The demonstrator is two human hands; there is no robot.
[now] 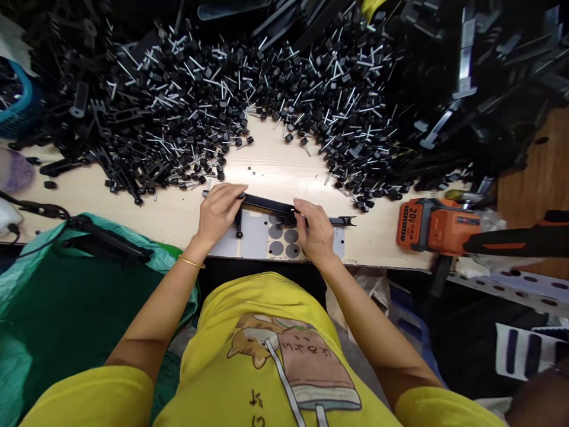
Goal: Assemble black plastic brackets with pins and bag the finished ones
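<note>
A long black plastic bracket (269, 203) spans the gap between my two hands, near the table's front edge. My left hand (221, 210) has its fingers closed at the bracket's left end, where a short black arm with a round tip (239, 228) hangs down. Just past those fingers the black head of a knob screw (205, 193) peeks out. My right hand (315, 228) pinches the bracket farther right, thumb below it. Beyond that hand a black piece with a forked end (349, 221) sticks out; whether it joins the bracket is hidden.
Many black knob screws (355, 112) are heaped across the table (275, 148), with black plastic arms (118, 172) at left. An orange power drill (433, 225) lies at right. A green bag (66, 302) gapes at lower left; a blue basket (20, 101) stands at far left.
</note>
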